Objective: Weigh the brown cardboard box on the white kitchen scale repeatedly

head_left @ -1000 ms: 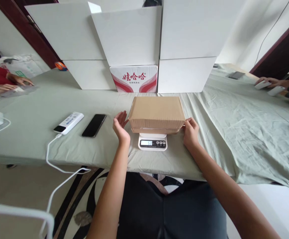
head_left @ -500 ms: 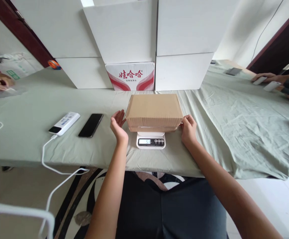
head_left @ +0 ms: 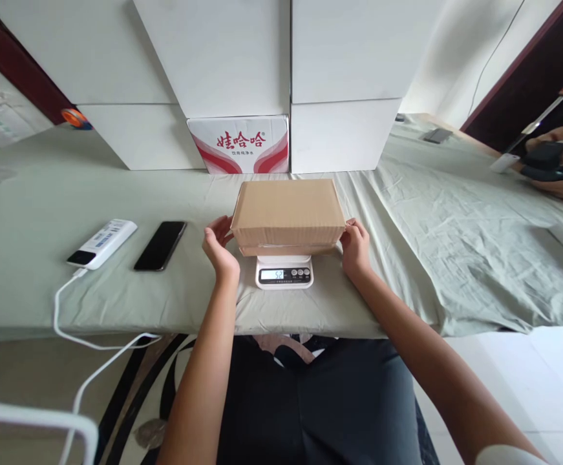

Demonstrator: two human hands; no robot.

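Note:
A brown cardboard box [head_left: 288, 205] rests on a small white kitchen scale [head_left: 284, 272], overhanging it on both sides. The lit display appears to read 52. At the box's left side is my left hand [head_left: 220, 248], thumb and fingers apart, the fingertips reaching the box's edge. My right hand [head_left: 356, 247] is at the front right corner, its fingers curled in against the cardboard. The box hides most of the scale's platform and some of my fingertips.
Left of the scale lie a black smartphone [head_left: 160, 246] and a white power bank [head_left: 103, 244] with a white cable. White boxes [head_left: 339, 135] stand stacked behind, beside a red-and-white carton [head_left: 241, 144]. Other people's hands are at the far left and far right [head_left: 560, 155].
The view has shifted slightly right. My left fingers have come closer to the box's side. The scale's reading has gone from about 51 to 52.

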